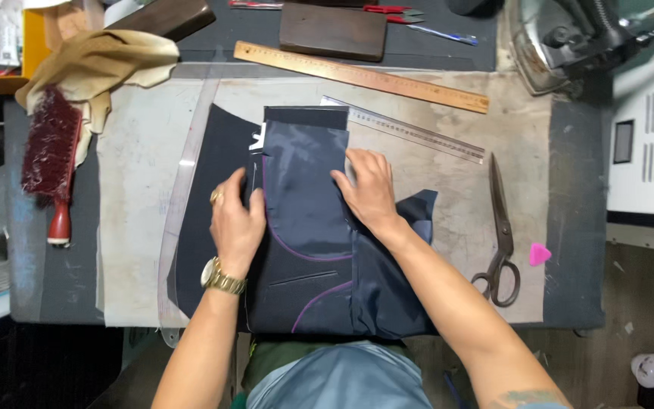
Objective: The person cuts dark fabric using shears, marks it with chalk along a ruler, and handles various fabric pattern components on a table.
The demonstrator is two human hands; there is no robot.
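A dark navy garment piece (304,227) with shiny lining and purple piping lies on the work table. My left hand (235,220), wearing a ring and a gold watch, presses flat on its left edge by the folded seam. My right hand (369,189) rests palm down on the lining's right edge, fingers spread. Neither hand holds anything; both press the cloth down.
Large scissors (499,235) and a pink chalk (539,254) lie right. A clear ruler (410,130) and wooden ruler (365,76) lie behind the cloth, with a curved clear ruler (179,204) at left. A red brush (53,163), tan cloth (100,64), wooden block (332,30) and iron (577,38) sit around.
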